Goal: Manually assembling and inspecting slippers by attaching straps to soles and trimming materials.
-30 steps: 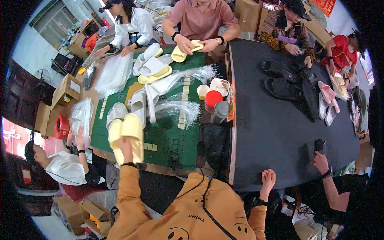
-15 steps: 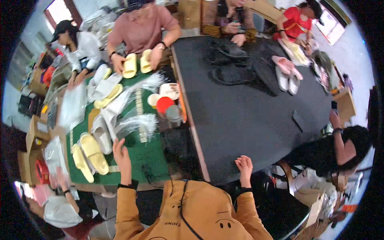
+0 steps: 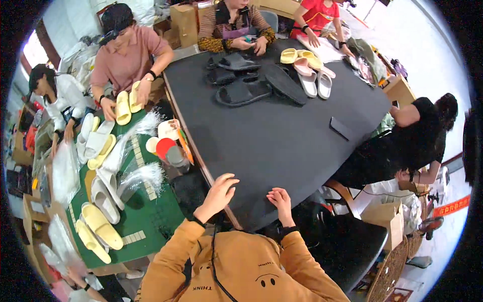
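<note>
My left hand (image 3: 217, 196) hovers at the near left edge of the black table (image 3: 211, 138), palm turned inward, thumb and fingers apart and nothing in them. Over the table's near edge is my right hand (image 3: 280, 203), its fingers loosely bent and apart, also holding nothing. Black slippers (image 3: 245, 93) lie farther off on this table. To their right are white slippers (image 3: 316, 84), pink slippers (image 3: 303, 66) and yellow slippers (image 3: 302, 56). A flat dark phone-like object (image 3: 340, 129) rests toward the right side.
The green table (image 3: 151, 221) at left holds yellow slippers (image 3: 103, 226), grey-white slippers (image 3: 105, 196), clear plastic bags (image 3: 143, 176) and a red-lidded container (image 3: 165, 148). Several people work around both tables; one in pink holds yellow slippers (image 3: 123, 108). A chair (image 3: 347, 196) stands near right.
The view has swung right. My left hand has gone from above the green table to the black table's edge, nearer my right hand. Yellow slippers now lie beside the pink pair.
</note>
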{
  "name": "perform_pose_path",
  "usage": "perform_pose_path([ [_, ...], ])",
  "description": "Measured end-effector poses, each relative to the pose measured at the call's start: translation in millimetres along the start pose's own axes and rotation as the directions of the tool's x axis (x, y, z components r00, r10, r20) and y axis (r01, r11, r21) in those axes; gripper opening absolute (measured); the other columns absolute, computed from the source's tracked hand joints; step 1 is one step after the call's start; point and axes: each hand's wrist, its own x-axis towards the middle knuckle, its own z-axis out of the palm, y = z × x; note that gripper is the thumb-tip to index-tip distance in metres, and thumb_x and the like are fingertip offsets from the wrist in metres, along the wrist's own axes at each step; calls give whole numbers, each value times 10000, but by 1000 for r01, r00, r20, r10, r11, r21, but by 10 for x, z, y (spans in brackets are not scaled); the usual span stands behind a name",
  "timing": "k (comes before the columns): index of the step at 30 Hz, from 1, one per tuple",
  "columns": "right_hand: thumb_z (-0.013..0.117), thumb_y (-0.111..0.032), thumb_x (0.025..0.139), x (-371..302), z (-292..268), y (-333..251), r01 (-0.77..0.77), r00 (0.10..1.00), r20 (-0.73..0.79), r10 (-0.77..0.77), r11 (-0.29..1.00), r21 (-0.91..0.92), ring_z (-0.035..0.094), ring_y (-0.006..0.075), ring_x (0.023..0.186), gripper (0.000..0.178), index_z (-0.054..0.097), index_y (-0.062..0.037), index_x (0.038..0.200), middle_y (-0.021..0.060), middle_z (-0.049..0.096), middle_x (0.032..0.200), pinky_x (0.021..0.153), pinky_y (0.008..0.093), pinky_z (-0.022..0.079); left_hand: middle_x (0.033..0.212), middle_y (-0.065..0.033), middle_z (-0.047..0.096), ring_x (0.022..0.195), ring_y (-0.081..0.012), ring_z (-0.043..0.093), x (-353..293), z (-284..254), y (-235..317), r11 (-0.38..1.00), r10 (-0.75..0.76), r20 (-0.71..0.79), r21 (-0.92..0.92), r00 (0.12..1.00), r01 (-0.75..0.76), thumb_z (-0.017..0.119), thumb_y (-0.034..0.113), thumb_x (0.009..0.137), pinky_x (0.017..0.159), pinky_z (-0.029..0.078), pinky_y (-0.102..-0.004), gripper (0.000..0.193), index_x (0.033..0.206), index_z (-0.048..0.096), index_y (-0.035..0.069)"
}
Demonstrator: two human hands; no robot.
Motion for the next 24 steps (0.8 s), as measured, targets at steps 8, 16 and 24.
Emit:
perform_pose_path([
  [8, 543, -218, 957, 122, -56, -306, -33, 962, 253, 107, 959, -281, 630, 154, 905, 261, 562, -21, 1128, 65, 636, 1012, 794, 276, 509, 1404, -228, 349, 1352, -396, 268, 33, 7, -427, 904, -26, -70, 424, 997, 53, 658, 173, 807, 1098, 234, -526, 555, 1316, 467, 62],
  [16, 515, -172, 958, 310, 560, -1983, 453, 870, 383, -311, 811, -371, 582, 114, 901, 215, 586, -9, 1079, 33, 623, 976, 826, 261, 461, 1536, -227, 114, 1417, -405, 92, 7, 76, -656, 786, -58, -7, 616, 998, 51, 605, 520, 814, 1103, 66, -607, 876, 1488, 224, 109],
  [24, 521, -142, 943, 1473, 1546, -1973, 388, 838, 497, -224, 885, -256, 619, 156, 921, 236, 570, -11, 1133, 71, 633, 1039, 791, 268, 505, 1553, -218, 28, 1430, -396, -4, 32, 42, -685, 813, -152, 69, 576, 986, 85, 585, 563, 812, 1104, -27, -592, 932, 1504, 147, 117],
])
